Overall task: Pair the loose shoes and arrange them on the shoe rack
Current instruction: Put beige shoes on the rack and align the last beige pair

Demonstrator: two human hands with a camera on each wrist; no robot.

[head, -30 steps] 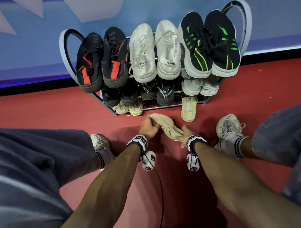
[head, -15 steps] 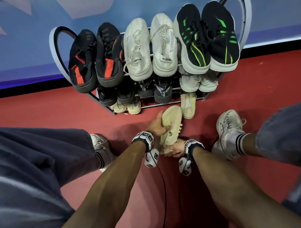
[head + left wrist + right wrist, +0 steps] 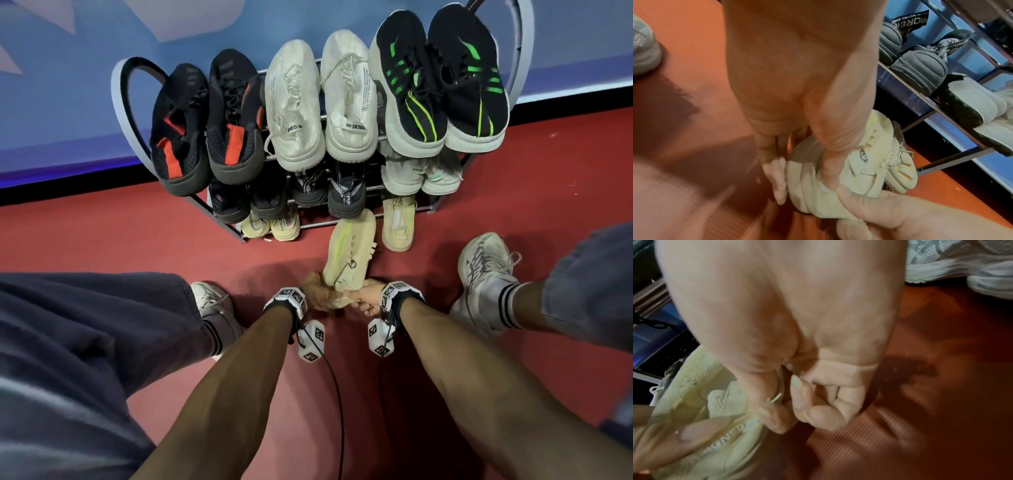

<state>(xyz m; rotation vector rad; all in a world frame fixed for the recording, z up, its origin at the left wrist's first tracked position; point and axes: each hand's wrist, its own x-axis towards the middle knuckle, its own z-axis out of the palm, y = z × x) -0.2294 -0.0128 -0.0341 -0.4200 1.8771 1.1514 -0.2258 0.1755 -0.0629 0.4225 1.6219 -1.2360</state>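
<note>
Here, both grips, left hand (image 3: 315, 294) and right hand (image 3: 366, 297), clamped on cream shoe (image 3: 349, 251) heel, toe at rack (image 3: 308, 224) edge.

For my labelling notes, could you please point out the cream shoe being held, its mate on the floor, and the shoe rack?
held cream shoe (image 3: 349, 240), head view, side of upper.
mate on floor (image 3: 398, 222), head view, laces.
shoe rack (image 3: 118, 89), head view, left end loop.

A red floor (image 3: 102, 233) with a fine dotted texture fills the lower part of the head view. Behind it rises a blue wall (image 3: 85, 113) with paler angular shapes high up. A black strip (image 3: 68, 192) runs along the foot of the wall, where it meets the floor. Dark shadows (image 3: 359, 428) lie on the floor, well in front of the wall.
</note>
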